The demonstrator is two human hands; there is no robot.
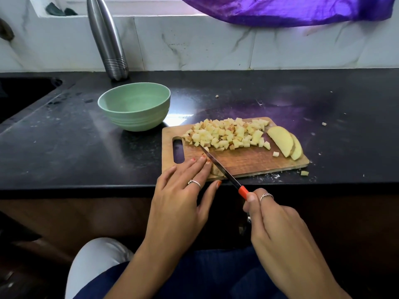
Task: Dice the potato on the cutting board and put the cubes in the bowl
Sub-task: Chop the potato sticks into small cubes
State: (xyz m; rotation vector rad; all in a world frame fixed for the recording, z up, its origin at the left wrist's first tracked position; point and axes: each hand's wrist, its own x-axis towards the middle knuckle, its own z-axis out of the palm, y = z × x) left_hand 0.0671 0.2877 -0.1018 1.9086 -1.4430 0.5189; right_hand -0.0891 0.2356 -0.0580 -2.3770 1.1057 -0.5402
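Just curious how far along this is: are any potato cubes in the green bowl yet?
No, the green bowl looks empty, and the potato cubes lie piled on the cutting board.

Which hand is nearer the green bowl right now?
Left. The left hand rests on the cutting board's near-left corner, just below and right of the green bowl. The right hand grips the knife handle off the counter edge, farther right.
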